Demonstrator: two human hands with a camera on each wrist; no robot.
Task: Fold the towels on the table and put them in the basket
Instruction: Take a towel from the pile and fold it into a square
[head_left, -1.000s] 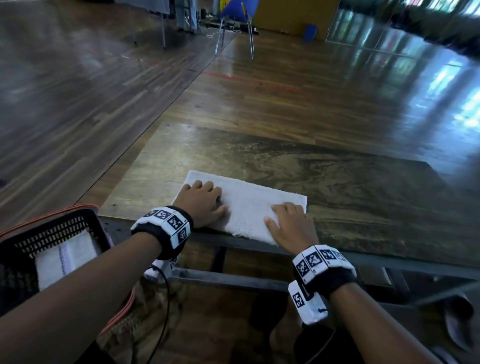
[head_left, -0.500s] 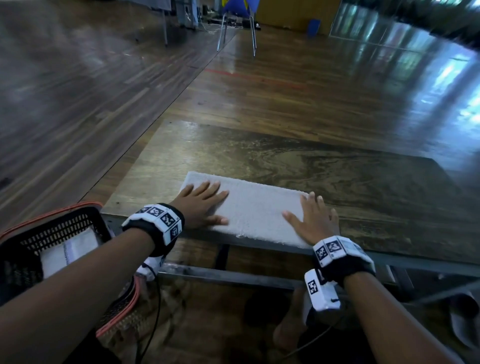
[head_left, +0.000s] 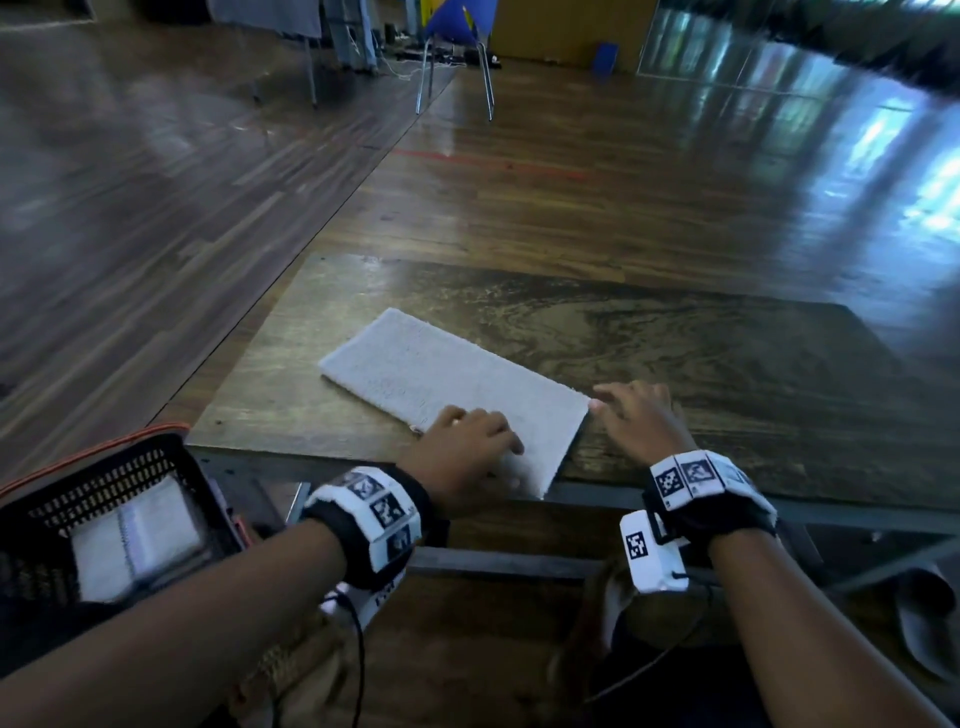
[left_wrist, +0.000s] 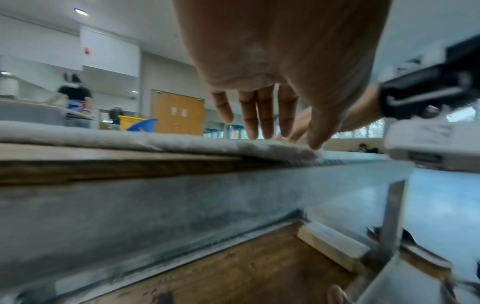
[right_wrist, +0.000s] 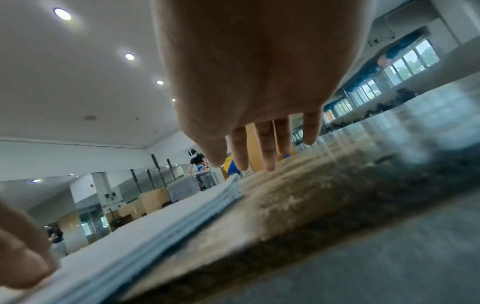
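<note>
A white towel (head_left: 447, 374), folded into a long strip, lies slanted on the dark wooden table (head_left: 727, 374), its near end at the front edge. My left hand (head_left: 467, 447) rests on that near end; the left wrist view shows its straight fingers (left_wrist: 265, 115) pointing down onto the towel (left_wrist: 155, 142). My right hand (head_left: 639, 415) is on the table just right of the towel, fingertips at its right corner. In the right wrist view the fingers (right_wrist: 267, 148) are straight, beside the towel's layered edge (right_wrist: 155, 236).
A black mesh basket (head_left: 104, 457) with an orange rim stands low at the left of the table, with a folded white towel (head_left: 135, 535) inside. The table's metal frame (head_left: 519, 561) runs under the front edge. A blue chair (head_left: 457, 31) stands far off on the wooden floor.
The towel has turned from lying along the front edge to slanting, its right end swung toward me. My left hand moved right onto the near end; my right hand slid off to the corner.
</note>
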